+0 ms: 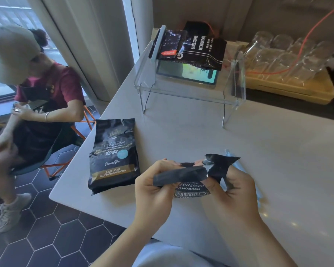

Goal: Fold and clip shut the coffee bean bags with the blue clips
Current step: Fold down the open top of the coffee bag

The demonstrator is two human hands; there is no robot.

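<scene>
A black coffee bean bag [191, 177] stands in front of me with its top rolled down into a flat band. My left hand [154, 186] pinches the left end of that fold. My right hand [232, 191] grips the crumpled right end of the bag top. A pale blue clip [239, 166] lies on the table behind my right hand, mostly hidden by it. A second black coffee bag [114, 157] lies flat at the table's left edge, its top open and wrinkled.
A clear acrylic stand [187, 89] at the back carries two more black coffee bags [197, 47] and a phone [193, 74]. Upturned glasses on a yellow tray [289, 85] stand back right, with an orange cable over them. A seated person [37, 105] is beyond the table's left edge.
</scene>
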